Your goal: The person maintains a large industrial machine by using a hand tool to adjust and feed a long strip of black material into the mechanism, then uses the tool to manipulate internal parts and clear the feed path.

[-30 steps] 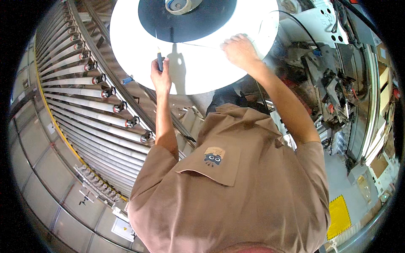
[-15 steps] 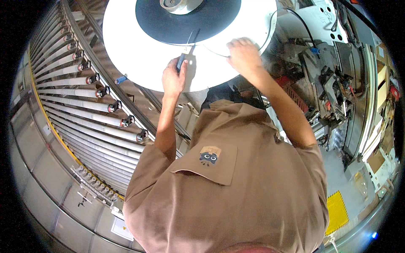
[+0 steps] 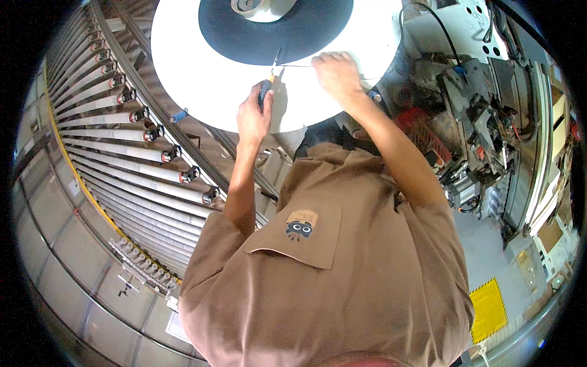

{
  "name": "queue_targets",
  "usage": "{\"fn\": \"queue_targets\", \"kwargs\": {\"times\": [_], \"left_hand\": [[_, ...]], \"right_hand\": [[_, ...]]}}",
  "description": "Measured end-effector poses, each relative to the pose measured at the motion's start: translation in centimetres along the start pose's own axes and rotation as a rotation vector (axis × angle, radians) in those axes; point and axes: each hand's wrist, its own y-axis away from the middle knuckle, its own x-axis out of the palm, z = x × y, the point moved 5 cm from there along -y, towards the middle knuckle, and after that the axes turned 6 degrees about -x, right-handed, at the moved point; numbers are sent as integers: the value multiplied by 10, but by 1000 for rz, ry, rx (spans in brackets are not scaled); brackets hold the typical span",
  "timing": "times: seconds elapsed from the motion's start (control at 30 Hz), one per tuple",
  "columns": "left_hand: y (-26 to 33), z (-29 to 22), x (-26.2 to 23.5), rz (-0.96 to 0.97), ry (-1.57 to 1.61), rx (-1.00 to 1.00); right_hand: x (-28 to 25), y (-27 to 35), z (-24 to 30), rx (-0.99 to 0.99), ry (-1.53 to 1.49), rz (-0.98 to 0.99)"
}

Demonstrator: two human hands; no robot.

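A large white disc (image 3: 202, 92) lies in front of me, bearing a wide black wound coil (image 3: 220, 37) around a metal hub (image 3: 269, 11). My left hand (image 3: 254, 116) is wrapped around the dark handle of a slim knife-like tool (image 3: 266, 90) with a yellow collar. Its thin metal tip points away from me, over the coil's near edge. My right hand (image 3: 337, 74) is closed, fingers curled down, on a thin dark strip (image 3: 296, 66) running from that edge near the tool. Part of the strip trails out to the right; the fingertips are partly hidden.
A roller conveyor (image 3: 110, 134) with a metal side rail stretches along the left. To the right stand dark machinery (image 3: 483, 134), a red crate (image 3: 422, 131) and a white perforated panel (image 3: 452, 30) with a black cable. A yellow floor marking (image 3: 489, 311) lies at lower right.
My right hand has moved left, toward the tool, and is now closed on the strip. The strip's loop by the disc's right rim has gone. My left hand has barely moved.
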Motion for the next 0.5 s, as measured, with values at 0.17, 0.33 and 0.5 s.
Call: {"fn": "queue_targets", "kwargs": {"times": [0.17, 0.33, 0.5], "left_hand": [[10, 1, 10, 63, -19, 6], [18, -28, 38, 136, -22, 80], [23, -46, 59, 155, -58, 105]], "right_hand": [[-34, 18, -31, 181, 173, 231], [-36, 37, -41, 122, 129, 81], [-46, 40, -25, 106, 63, -71]]}}
